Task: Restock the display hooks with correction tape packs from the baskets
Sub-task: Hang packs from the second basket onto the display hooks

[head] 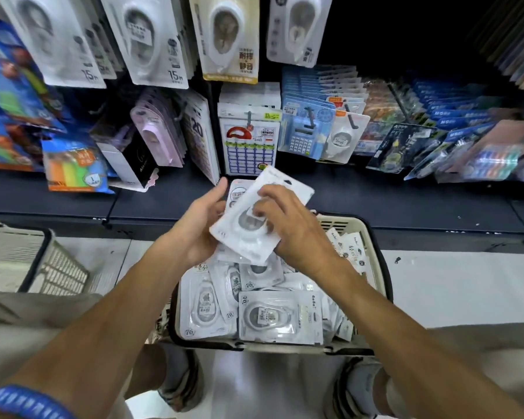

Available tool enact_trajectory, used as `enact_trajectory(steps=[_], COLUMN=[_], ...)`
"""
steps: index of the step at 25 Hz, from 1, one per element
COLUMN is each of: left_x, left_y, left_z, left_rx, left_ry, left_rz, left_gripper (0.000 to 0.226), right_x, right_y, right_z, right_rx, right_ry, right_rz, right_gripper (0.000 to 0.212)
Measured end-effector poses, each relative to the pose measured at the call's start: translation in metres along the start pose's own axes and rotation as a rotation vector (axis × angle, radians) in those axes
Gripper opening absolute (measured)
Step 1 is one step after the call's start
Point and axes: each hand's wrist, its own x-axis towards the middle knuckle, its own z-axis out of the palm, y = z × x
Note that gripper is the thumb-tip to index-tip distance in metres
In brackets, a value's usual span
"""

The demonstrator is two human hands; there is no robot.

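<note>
Two hands: left hand (201, 220) gripped a small stack of packs (236, 195); right hand (285, 225) pinched the top pack (270, 195).
Place: above the basket (378, 267), below the display hooks (248, 116).
Risk: the glossy stack might slip and fall, because the grip looked loose.

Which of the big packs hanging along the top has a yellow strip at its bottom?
The third pack from the left, with the cream card and bold dark characters above its yellow bottom edge. The other three hanging packs beside it are plain white and grey.
</note>
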Motion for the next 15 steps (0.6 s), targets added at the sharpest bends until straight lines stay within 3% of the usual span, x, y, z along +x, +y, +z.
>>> enact_trajectory(steps=[3,5,7,9,15], left_x=[0.000,-0.003,-0.010,-0.017,-0.044], left_y=[0.001,0.006,0.019,0.037,0.131], left_z=[0.002,0.002,0.010,0.029,0.103], left_rx=[0.006,-0.049,-0.082,-0.094,-0.144], left_ry=[-0.007,0.114,0.171,0.133,-0.045], left_rz=[0.122,0.191,0.282,0.392,0.573], left_gripper=[0.019,0.024,0.040,0.050,0.022], right_x=[0.008,0.012,0.019,0.037,0.102], right_y=[-0.004,-0.001,-0.001,-0.005,0.002], right_z=[-0.009,-0.016,-0.034,-0.056,-0.149], right_rx=[-0.095,-0.040,0.348,0.838,0.991], right_ry=[-0.113,-0.138,0.021,0.013,0.233], right_rz=[-0.079,0.077,0.465,0.719,0.650], right_gripper=[0.064,0.080,0.071,0.070,0.031])
